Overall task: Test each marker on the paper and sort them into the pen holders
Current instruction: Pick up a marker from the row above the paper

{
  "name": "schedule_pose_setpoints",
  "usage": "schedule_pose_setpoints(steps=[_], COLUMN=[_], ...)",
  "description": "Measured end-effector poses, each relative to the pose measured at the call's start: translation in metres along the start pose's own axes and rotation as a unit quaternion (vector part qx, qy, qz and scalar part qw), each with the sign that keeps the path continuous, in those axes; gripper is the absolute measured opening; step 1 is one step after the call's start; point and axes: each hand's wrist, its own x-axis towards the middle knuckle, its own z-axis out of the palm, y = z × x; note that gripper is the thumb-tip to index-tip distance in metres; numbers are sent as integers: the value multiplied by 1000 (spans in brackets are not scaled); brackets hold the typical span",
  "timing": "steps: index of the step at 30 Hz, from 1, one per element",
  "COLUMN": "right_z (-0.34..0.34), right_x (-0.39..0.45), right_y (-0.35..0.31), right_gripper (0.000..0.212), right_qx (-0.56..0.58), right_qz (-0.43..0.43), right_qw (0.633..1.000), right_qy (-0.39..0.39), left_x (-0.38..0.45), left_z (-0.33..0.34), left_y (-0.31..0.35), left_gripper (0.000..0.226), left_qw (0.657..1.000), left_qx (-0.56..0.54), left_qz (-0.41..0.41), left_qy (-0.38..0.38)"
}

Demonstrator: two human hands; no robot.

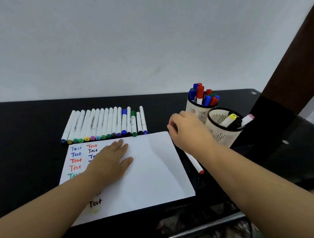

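Markers (105,123) in a row at centre frame, just above the paper (149,164), white barrels with coloured end caps.
We see our left hand (110,162) pressed flat, fingers together, on the paper beside coloured "Test" words; our right hand (187,130) hovers near the pen holders (222,131) at right, fingers loosely curled, holding nothing we can see.
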Motion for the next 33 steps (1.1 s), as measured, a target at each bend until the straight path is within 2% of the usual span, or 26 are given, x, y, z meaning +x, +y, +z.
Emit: schedule_pose_setpoints(steps=[7, 15, 19, 21, 23, 26, 30, 33], right_z=[44, 86, 91, 89, 86, 85, 86, 84], right_x=[49, 102, 120, 128, 135, 140, 139, 137], right_y=[-15, -28, -32, -34, -34, -34, -35, -28], right_gripper=[21, 30, 31, 25, 8, 20, 19, 17], right_qx=[29, 146, 143, 109, 64, 34, 10, 113], right_qz=[2, 112, 144, 158, 174, 178, 178, 224], right_qw=[996, 968, 962, 959, 955, 951, 950, 942], right_qy=[-83, -168, -182, -210, -233, -249, -257, -221], left_x=[0, 4, 4, 4, 3, 3, 3, 5], left_z=[-1, 3, 4, 5, 6, 7, 8, 8], left_y=[-5, -9, -12, -13, -14, -15, -16, -17], left_gripper=[61, 61, 62, 62, 61, 61, 61, 61], left_qw=[999, 999, 998, 998, 998, 998, 998, 999], left_qx=[-24, -15, -9, -6, -12, -19, -20, -21], left_qz=[8, 19, 29, 33, 32, 36, 35, 36], left_qy=[28, 48, 51, 52, 47, 42, 38, 32])
